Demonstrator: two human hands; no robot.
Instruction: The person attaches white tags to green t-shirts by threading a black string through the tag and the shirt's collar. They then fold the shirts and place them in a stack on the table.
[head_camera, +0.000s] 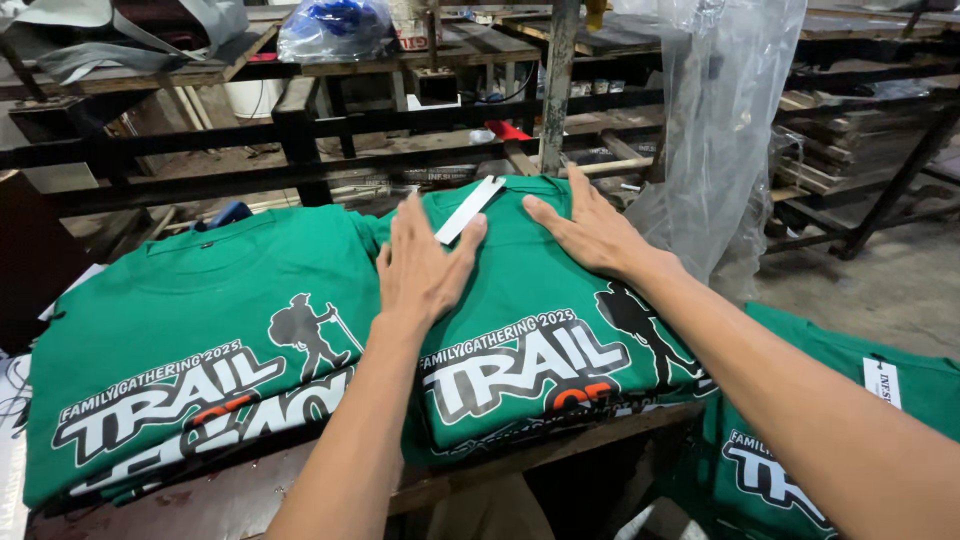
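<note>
two flat hands on a folded green shirt

item 1, dark metal rack (300, 130): fills the far side of the room, with boards, clutter and a blue bundle in a bag (335, 25) on its shelves.

item 2, wooden bench (540, 450): near edge visible under the shirts; carries both stacks.

item 3, left stack of folded green shirts (180, 330): white and black print facing up, several layers showing at the near edge. neither hand touches it.

item 4, middle folded green shirt (540, 320): top of its own pile, just right of the left stack. collar at the far end, printed chest near, so its long axis runs near to far, directly under and ahead of the hands.

item 5, third green shirt (780, 450): lower right, near, partly hidden by the right forearm.

item 6, clear plastic bags (720, 120): hang at the far right, beside the middle shirt.

item 7, left hand (425, 265): open and flat, fingers together, pressed on the shirt's left half, fingertips touching the tag. sits slightly nearer than the other hand.

item 8, right hand (590, 230): open, fingers spread wide, palm down on the shirt's far right shoulder. holds nothing.

item 9, white paper tag (470, 208): a narrow strip lying slantwise at the collar, between the two hands.
</note>
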